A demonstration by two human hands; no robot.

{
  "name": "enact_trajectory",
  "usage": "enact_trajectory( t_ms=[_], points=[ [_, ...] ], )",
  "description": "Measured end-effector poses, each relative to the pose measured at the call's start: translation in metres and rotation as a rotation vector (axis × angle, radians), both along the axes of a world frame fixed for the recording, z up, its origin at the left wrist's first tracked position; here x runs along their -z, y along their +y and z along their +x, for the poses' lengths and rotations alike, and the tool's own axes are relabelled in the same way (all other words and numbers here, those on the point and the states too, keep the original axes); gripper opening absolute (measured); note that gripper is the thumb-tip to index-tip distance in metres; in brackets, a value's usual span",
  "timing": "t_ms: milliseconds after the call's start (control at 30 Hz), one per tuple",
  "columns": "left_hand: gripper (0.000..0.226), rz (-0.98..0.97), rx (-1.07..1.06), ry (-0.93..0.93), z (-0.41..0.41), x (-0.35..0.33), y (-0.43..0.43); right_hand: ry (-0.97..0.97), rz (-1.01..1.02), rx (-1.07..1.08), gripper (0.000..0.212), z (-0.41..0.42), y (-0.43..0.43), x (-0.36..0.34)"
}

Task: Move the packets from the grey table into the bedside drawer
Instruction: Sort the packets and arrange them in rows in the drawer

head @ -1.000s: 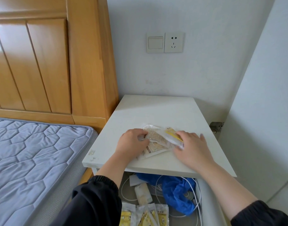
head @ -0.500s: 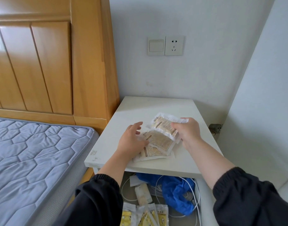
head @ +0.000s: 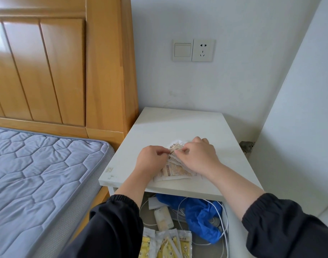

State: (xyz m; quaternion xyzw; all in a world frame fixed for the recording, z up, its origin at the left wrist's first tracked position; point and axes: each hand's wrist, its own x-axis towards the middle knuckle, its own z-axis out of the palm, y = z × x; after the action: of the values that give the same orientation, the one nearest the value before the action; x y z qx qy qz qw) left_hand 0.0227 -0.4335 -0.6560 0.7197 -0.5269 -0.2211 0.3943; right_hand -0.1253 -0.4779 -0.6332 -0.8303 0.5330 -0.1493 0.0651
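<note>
A small pile of pale beige packets (head: 175, 170) lies near the front edge of the pale bedside table top (head: 167, 127). My left hand (head: 152, 161) sits at the pile's left side, fingers curled on its edge. My right hand (head: 198, 155) covers the pile's upper right, thumb and fingers pinching the top packets. Below the top, the open drawer (head: 232, 237) holds three yellow packets (head: 167, 244) at its front.
The drawer also holds a blue plastic bag (head: 202, 215), white cables (head: 222, 220) and a small white roll (head: 163, 218). A wooden headboard (head: 66, 71) and grey mattress (head: 38, 174) stand left. A white wall panel (head: 299, 127) closes the right side.
My right hand, which had lifted a packet above the pile, has come back down onto the pile. My left hand has closed in on the pile's left edge.
</note>
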Motion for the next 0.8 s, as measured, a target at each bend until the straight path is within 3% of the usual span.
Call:
enact_trajectory(
  t_ms=[167,300,467,567,800],
  points=[
    [0.035,0.02,-0.003,-0.047,0.0,-0.002,0.001,0.139,0.167,-0.103,0.054,-0.003,0.0,-0.018],
    [0.035,0.041,0.001,-0.028,-0.001,-0.003,0.0,0.264,0.184,-0.172,0.061,-0.003,-0.003,-0.026],
    [0.036,0.032,0.025,-0.047,-0.002,-0.003,0.0,0.353,0.149,-0.227,0.042,-0.001,-0.005,-0.034],
    [0.032,0.019,0.033,-0.003,-0.001,-0.005,0.002,0.421,0.077,-0.237,0.018,0.003,-0.001,-0.03],
    [0.025,-0.038,0.049,0.034,0.001,-0.002,0.002,0.42,-0.028,-0.243,0.014,0.002,0.003,-0.031]
  ],
)
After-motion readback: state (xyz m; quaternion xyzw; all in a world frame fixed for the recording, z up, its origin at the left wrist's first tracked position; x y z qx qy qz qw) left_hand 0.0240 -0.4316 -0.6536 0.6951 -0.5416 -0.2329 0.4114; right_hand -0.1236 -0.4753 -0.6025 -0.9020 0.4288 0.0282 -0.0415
